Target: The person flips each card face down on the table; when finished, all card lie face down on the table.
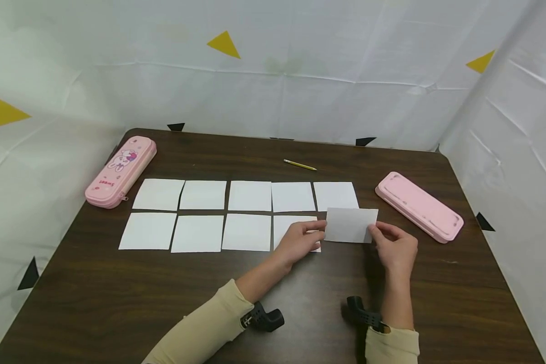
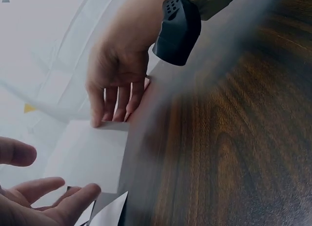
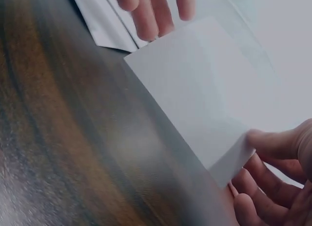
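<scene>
A blank white card (image 1: 349, 225) is raised a little above the table at the right end of the near row. My right hand (image 1: 397, 248) pinches its right edge, thumb on the near face and fingers behind, as the right wrist view shows on the same card (image 3: 190, 99). At the card's left edge is my left hand (image 1: 298, 239), fingers extended and thumb apart; in the left wrist view its fingers (image 2: 80, 201) are spread beside the card without gripping. Below that hand lies another white card (image 1: 284, 226), partly covered.
Several white cards (image 1: 247, 196) lie in two rows on the dark wooden table (image 1: 209, 293). A pink pencil case (image 1: 120, 172) rests at the far left, another pink case (image 1: 418, 206) at the right. Behind the far row is a yellow pencil (image 1: 300, 165). White sheeting (image 1: 300, 101) surrounds the table.
</scene>
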Demonstrator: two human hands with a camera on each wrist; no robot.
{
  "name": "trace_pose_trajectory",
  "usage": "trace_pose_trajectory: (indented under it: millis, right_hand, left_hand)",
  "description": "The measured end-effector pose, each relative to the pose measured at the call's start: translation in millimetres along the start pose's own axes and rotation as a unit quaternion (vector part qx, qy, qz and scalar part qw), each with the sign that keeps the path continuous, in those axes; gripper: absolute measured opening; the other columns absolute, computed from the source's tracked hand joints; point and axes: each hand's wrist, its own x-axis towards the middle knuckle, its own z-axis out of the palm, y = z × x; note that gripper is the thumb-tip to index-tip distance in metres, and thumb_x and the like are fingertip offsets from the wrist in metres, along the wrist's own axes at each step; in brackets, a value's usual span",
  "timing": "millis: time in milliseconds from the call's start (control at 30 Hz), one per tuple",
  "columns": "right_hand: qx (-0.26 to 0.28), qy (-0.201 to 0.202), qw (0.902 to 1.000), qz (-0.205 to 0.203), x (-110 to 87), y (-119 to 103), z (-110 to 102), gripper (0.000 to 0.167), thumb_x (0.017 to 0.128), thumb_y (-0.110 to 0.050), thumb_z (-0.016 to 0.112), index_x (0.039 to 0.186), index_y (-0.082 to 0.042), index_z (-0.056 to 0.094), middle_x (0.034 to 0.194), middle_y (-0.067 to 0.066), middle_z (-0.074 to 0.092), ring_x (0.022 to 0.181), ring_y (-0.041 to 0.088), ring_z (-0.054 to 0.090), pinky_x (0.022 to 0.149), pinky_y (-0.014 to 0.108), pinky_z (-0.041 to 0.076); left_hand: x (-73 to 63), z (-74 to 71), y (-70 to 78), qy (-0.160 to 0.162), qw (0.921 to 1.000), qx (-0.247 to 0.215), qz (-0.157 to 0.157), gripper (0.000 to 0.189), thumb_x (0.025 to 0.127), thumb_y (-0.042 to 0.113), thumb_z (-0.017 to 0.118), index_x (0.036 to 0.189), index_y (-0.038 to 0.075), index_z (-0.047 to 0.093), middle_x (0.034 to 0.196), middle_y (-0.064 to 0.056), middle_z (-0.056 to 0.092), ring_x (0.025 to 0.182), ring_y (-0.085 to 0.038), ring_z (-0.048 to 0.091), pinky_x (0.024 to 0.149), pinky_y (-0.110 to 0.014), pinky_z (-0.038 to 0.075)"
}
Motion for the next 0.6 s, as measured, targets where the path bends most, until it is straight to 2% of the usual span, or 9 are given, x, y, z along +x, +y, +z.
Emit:
trace_pose_trajectory:
  millis: [100, 233, 367, 500, 600]
  right_hand:
    - [-0.039, -0.001, 0.9992, 0.010, -1.1, -1.1, 2.9, 0.036, 0.088, -0.033, 0.074, 0.112, -0.007, 0.075, 0.109, 0.013, 0.072, 0.093, 0.018, 0.060, 0.070, 0.023, 0.045]
    - [-0.064, -0.015, 0.9974, 0.030, -2.2, -1.0, 4.5, 0.032, 0.090, -0.028, 0.072, 0.115, -0.009, 0.074, 0.112, 0.016, 0.070, 0.106, 0.028, 0.057, 0.082, 0.037, 0.041]
    - [-0.097, -0.026, 0.9941, 0.042, -3.6, 0.6, 5.2, 0.030, 0.090, -0.026, 0.071, 0.115, -0.010, 0.074, 0.112, 0.016, 0.070, 0.110, 0.033, 0.054, 0.088, 0.048, 0.038]
    - [-0.123, -0.029, 0.9911, 0.039, -5.2, 2.2, 5.4, 0.028, 0.089, -0.023, 0.072, 0.113, -0.011, 0.075, 0.108, 0.014, 0.071, 0.109, 0.033, 0.055, 0.086, 0.050, 0.038]
    - [-0.134, -0.029, 0.9900, 0.034, -5.9, 2.7, 5.7, 0.026, 0.088, -0.023, 0.072, 0.112, -0.012, 0.075, 0.107, 0.013, 0.072, 0.108, 0.033, 0.057, 0.084, 0.050, 0.038]
  left_hand:
    - [-0.2, -1.0, -1.8, -0.011, 0.9999, 0.001, -0.011, 0.041, 0.095, 0.013, 0.059, 0.134, 0.003, 0.059, 0.134, -0.013, 0.059, 0.116, -0.018, 0.060, 0.092, -0.034, 0.052]
    - [0.0, -1.8, -2.0, -0.033, 0.9992, -0.001, -0.022, 0.048, 0.094, 0.015, 0.059, 0.141, 0.002, 0.052, 0.140, -0.017, 0.053, 0.117, -0.019, 0.059, 0.094, -0.036, 0.051]
    - [0.5, -3.5, -1.3, -0.055, 0.9980, 0.008, -0.030, 0.053, 0.095, 0.019, 0.060, 0.144, 0.001, 0.048, 0.143, -0.018, 0.050, 0.118, -0.026, 0.059, 0.098, -0.040, 0.048]
    - [0.0, -4.2, -0.9, -0.079, 0.9960, 0.017, -0.039, 0.056, 0.095, 0.020, 0.059, 0.145, 0.001, 0.044, 0.144, -0.020, 0.047, 0.120, -0.030, 0.058, 0.101, -0.042, 0.046]
    - [-0.8, -4.0, -0.7, -0.084, 0.9954, 0.020, -0.042, 0.058, 0.095, 0.021, 0.059, 0.147, 0.001, 0.042, 0.145, -0.021, 0.046, 0.120, -0.028, 0.058, 0.101, -0.042, 0.045]
